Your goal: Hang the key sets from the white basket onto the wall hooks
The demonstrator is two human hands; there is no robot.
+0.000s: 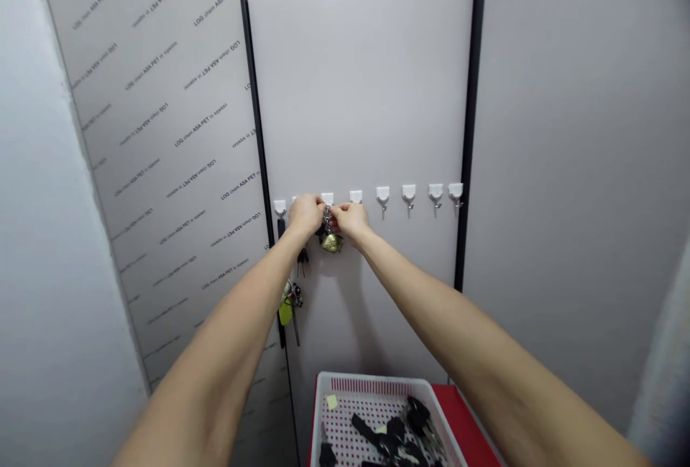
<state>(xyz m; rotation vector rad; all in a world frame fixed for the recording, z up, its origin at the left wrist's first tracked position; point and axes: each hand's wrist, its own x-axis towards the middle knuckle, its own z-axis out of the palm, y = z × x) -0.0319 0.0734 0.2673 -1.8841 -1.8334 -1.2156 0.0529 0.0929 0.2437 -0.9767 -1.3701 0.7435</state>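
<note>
Both my hands are raised to a row of white adhesive hooks on a pale cabinet door. My left hand (pixel 307 215) and my right hand (pixel 350 221) pinch a bunch of keys from either side, just under one white hook (pixel 327 198). A gold-coloured keychain pendant (pixel 330 242) dangles between them, with dark keys partly hidden behind it. Whether the ring sits on the hook cannot be made out. Left of my left hand, other keys (pixel 302 260) and a set with a yellow-green tag (pixel 286 311) hang down.
Several more hooks (pixel 408 195) run to the right along the door. A white perforated basket (pixel 377 384) with black keys (pixel 391 438) stands below on something red (pixel 463 424). Black vertical handles (pixel 471 122) edge the door. A printed-film panel (pixel 162 129) is at left.
</note>
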